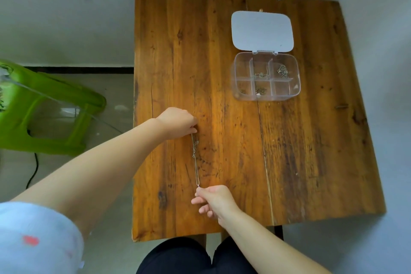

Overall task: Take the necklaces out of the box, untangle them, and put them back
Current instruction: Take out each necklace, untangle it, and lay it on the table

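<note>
1. Left hand [178, 121] pinches the far end of the chain [195, 158] on the table [311, 162]; pulling harder could, I judge, tighten its small snag.
2. Right hand [214, 201] pinches the near end; a slip would slacken it.
3. The chain is thin, silvery, stretched straight.
4. The box [265, 77] stands open, more chains inside.

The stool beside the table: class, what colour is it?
Bright green. The stool shows in the head view, left of the wooden table.
</note>
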`<state>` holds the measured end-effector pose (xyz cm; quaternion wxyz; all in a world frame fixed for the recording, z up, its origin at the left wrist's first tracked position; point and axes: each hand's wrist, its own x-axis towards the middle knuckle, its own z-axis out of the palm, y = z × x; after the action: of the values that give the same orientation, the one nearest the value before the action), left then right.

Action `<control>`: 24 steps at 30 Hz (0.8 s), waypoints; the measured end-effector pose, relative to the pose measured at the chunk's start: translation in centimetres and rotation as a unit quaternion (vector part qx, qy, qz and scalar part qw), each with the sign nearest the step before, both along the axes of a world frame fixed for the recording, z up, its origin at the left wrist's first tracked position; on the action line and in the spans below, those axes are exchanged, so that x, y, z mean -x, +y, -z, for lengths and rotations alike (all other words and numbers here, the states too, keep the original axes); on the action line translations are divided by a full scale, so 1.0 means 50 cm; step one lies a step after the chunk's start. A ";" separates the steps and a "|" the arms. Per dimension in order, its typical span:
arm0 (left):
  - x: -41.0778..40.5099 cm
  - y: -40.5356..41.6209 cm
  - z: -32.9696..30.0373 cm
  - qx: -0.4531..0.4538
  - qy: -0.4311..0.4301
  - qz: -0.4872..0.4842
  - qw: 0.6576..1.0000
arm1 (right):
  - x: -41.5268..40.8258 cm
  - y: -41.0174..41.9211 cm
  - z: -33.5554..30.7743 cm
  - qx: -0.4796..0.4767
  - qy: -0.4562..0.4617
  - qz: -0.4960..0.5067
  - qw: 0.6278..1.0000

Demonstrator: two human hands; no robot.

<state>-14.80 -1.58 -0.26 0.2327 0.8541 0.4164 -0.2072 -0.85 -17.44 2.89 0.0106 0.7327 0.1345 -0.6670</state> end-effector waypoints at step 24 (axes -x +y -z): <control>-0.199 0.031 -0.020 -0.092 -0.260 -0.301 0.913 | -0.328 0.409 -0.092 -0.350 -0.152 -0.206 0.901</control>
<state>-4.87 -0.04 0.72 0.3048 0.7294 0.5960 0.1410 15.54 3.00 7.51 -0.0889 0.7377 0.5040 -0.4404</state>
